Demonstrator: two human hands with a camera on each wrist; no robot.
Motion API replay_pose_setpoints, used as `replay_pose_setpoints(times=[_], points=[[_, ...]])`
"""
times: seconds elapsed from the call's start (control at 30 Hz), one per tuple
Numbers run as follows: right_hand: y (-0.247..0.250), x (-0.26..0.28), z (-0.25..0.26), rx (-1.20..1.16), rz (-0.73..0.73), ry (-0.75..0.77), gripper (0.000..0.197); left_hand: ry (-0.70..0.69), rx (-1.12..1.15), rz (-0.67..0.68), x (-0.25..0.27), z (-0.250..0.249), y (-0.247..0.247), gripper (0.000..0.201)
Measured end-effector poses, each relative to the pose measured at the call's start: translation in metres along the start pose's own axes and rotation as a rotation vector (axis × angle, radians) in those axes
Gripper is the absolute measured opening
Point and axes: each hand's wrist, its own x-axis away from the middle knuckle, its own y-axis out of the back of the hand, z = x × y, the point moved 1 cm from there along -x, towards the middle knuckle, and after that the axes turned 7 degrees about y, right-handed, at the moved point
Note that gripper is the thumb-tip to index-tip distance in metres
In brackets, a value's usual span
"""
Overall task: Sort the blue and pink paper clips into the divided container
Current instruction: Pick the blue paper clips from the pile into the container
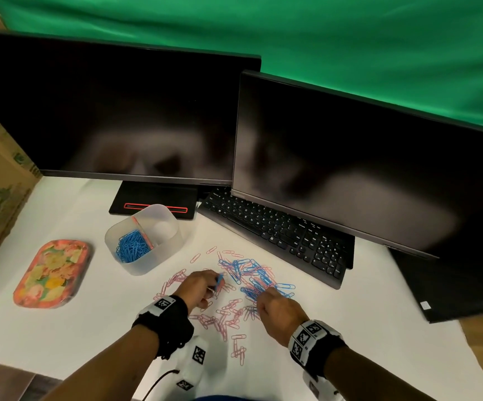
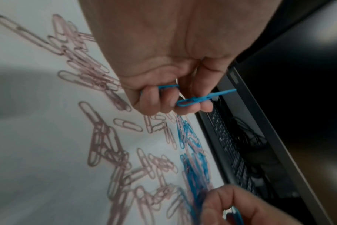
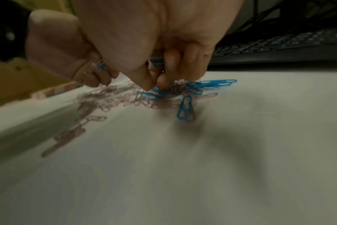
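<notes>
Pinching small blue wire paper clips (image 2: 204,98) in curled left hand (image 1: 198,287); right hand (image 1: 278,312) curling round more blue ones from mixed blue and pink pile (image 1: 252,277) mid white table (image 1: 61,328); clear divided plastic container (image 1: 143,238) sitting toward far left edge.

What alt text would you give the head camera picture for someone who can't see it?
Two hands work over a scatter of pink and blue paper clips on a white desk: the left hand pinches a blue clip, the right hand digs into a blue cluster. A clear divided container holds blue clips on one side; two dark monitors and a keyboard stand behind.
</notes>
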Motion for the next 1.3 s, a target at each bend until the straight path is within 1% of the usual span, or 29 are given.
replay_pose_setpoints(times=[0.1, 0.17, 0.27, 0.4, 0.5, 0.6, 0.67, 0.77, 0.83, 0.9, 1.03, 1.1, 1.2, 1.3], points=[[0.004, 0.0, 0.001, -0.039, -0.028, 0.006, 0.019, 0.023, 0.142, -0.055, -0.002, 0.002, 0.005, 0.024], [0.006, -0.001, 0.004, -0.01, -0.02, 0.025, 0.023, 0.05, 0.212, -0.055, -0.002, 0.003, 0.008, 0.023], [0.005, -0.005, 0.005, 0.007, 0.014, 0.003, 0.03, 0.065, 0.271, -0.012, 0.0, 0.002, 0.009, 0.021], [0.004, -0.011, 0.01, 0.138, 0.075, -0.026, 0.031, 0.06, 0.331, 0.068, 0.008, -0.002, 0.01, 0.019], [0.006, -0.01, 0.012, 0.115, 0.034, -0.033, 0.029, 0.069, 0.345, 0.073, 0.011, -0.004, 0.011, 0.023], [0.013, -0.008, 0.012, -0.009, -0.024, -0.035, 0.021, 0.085, 0.36, 0.085, 0.013, -0.005, 0.015, 0.033], [0.018, -0.006, 0.01, -0.219, -0.092, -0.051, 0.015, 0.092, 0.385, 0.086, 0.016, -0.006, 0.016, 0.036], [0.028, -0.008, 0.013, -0.566, -0.173, -0.088, 0.012, 0.091, 0.441, 0.088, 0.021, -0.01, 0.016, 0.04], [0.038, -0.019, 0.025, -0.723, -0.221, -0.085, 0.016, 0.081, 0.494, 0.089, 0.024, -0.013, 0.017, 0.041], [0.051, -0.034, 0.043, -0.781, -0.252, -0.06, 0.016, 0.069, 0.558, 0.098, 0.025, -0.016, 0.022, 0.042], [0.078, -0.068, 0.094, -0.761, -0.241, 0.02, 0.009, 0.037, 0.717, 0.118, 0.035, -0.027, 0.036, 0.038], [0.09, -0.084, 0.125, -0.718, -0.192, 0.07, 0.015, -0.001, 0.806, 0.104, 0.041, -0.037, 0.048, 0.037], [0.109, -0.102, 0.162, -0.588, -0.145, 0.181, 0.023, -0.065, 0.937, 0.057, 0.045, -0.047, 0.073, 0.034], [0.128, -0.111, 0.181, -0.614, -0.159, 0.268, 0.027, -0.11, 0.971, 0.025, 0.051, -0.056, 0.103, 0.039]])
